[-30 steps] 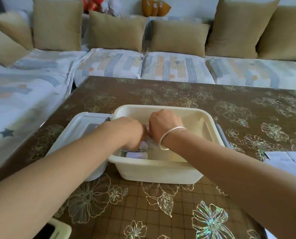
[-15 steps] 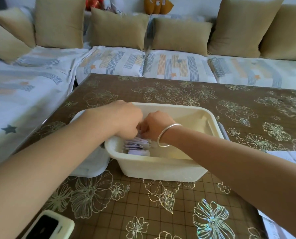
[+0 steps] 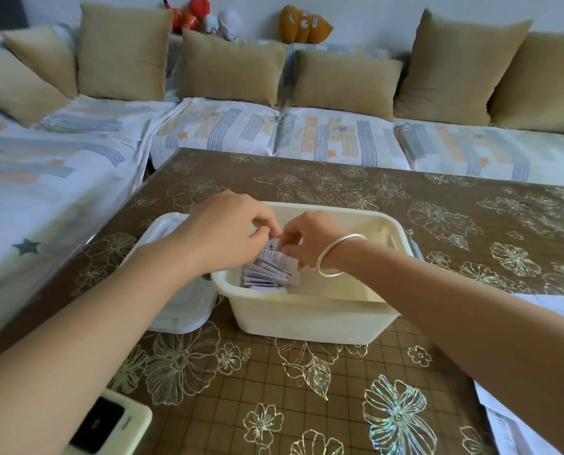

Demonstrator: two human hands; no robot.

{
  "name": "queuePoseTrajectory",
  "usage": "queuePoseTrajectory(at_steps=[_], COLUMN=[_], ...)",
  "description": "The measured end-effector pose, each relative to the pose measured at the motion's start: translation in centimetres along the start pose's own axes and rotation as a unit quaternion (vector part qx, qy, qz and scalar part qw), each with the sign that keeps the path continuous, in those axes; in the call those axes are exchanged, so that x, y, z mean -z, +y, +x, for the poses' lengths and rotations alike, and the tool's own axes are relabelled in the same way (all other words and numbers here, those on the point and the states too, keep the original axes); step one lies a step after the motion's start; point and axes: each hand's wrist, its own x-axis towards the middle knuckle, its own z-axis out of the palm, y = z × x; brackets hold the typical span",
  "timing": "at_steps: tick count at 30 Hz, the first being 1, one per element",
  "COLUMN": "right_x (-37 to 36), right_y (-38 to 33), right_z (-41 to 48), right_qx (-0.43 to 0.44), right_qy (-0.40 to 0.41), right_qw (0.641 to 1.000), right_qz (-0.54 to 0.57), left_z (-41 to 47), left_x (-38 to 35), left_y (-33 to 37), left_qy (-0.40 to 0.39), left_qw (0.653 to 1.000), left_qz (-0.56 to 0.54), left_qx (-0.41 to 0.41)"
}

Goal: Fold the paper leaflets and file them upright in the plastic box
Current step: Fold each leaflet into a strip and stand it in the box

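Starting from our side of the desk point(image 3: 306, 389), there's a phone point(image 3: 103, 421) by our left elbow and some loose unfolded sheets point(image 3: 510, 431) off to the right, which look like the next ones to fold. Then comes the plastic box point(image 3: 306, 320), with its lid point(image 3: 175, 307) lying just beside it on the left.

The folded leaflets point(image 3: 267, 274) sit bunched in the near-left corner of the box, on edge but leaning. Their long edges run roughly left to right, and the stack builds away from us. The rest of the box is still bare.

Both grips are right over that bunch. Our left hand point(image 3: 228, 231) and right hand point(image 3: 310, 241) meet fingertip to fingertip, pinching narrow on the top edge of the farthest leaflet point(image 3: 275, 252). It's straight below the fingers, so we'd guess the coming move is just down and a nudge toward us to stand it against the row. Neither hand is really nearer; the left one covers the corner side.
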Motion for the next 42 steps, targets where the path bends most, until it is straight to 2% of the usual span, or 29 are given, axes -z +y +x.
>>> queuePoseTrajectory(at_steps=[3, 5, 7, 9, 15, 18, 22, 24, 26, 28, 32, 36, 39, 42], right_x=[0.4, 0.3, -0.1, -0.6, -1.3, -0.6, 0.1, 0.5, 1.0, 1.3, 1.0, 1.1, 0.6, 0.0], right_y=[0.3, 0.5, 0.8, 0.8, -0.1, -1.3, -1.0, -0.7, -0.6, -0.6, -0.3, 0.6, 0.9, 0.8], right_z=[-0.7, -1.0, -1.1, -1.3, -1.0, -1.5, -1.7, -1.7, -2.0, -2.0, -1.5, -1.3, -1.0, -0.6], right_qx=[-0.046, -0.127, -0.205, -0.245, -0.222, -0.175, -0.113, -0.076, -0.050, -0.029, -0.034, -0.057, -0.047, -0.026], right_qy=[-0.004, -0.094, -0.204, -0.255, -0.326, -0.357, -0.304, -0.217, -0.140, -0.101, -0.068, -0.085, -0.106, -0.130], right_qw=[0.998, 0.987, 0.956, 0.925, 0.891, 0.905, 0.945, 0.971, 0.986, 0.992, 0.992, 0.991, 0.988, 0.985], right_qz=[-0.042, -0.012, 0.048, 0.135, 0.225, 0.153, 0.040, -0.068, -0.070, -0.072, -0.100, -0.087, -0.102, -0.114], left_z=[-0.5, -0.7, -0.8, -0.8, 0.9, 2.1, 2.8, 2.9, 2.9, 2.9, 3.3, 4.0, 3.9, 3.8], left_x=[-0.3, -0.7, -1.4, -2.2, -2.7, -2.0, -1.5, -1.1, -0.6, -0.4, -1.5, -2.7, -3.4, -4.4], left_y=[0.0, -0.2, -0.8, -1.4, -2.1, -1.8, -1.6, -1.4, -1.1, -0.7, 0.0, 0.1, 0.5, 0.6], left_qy=[0.040, 0.064, 0.095, 0.119, 0.124, 0.120, 0.099, 0.066, -0.014, -0.105, -0.177, -0.259, -0.258, -0.219], left_qw=[0.998, 0.996, 0.991, 0.986, 0.988, 0.989, 0.991, 0.994, 0.996, 0.992, 0.962, 0.928, 0.916, 0.922], left_qz=[-0.036, -0.058, -0.080, -0.091, -0.074, -0.076, -0.087, -0.086, -0.071, -0.013, 0.183, 0.250, 0.282, 0.281], left_qx=[0.015, 0.033, 0.052, 0.067, 0.052, 0.031, 0.007, -0.016, -0.050, -0.072, -0.096, -0.094, -0.124, -0.150])
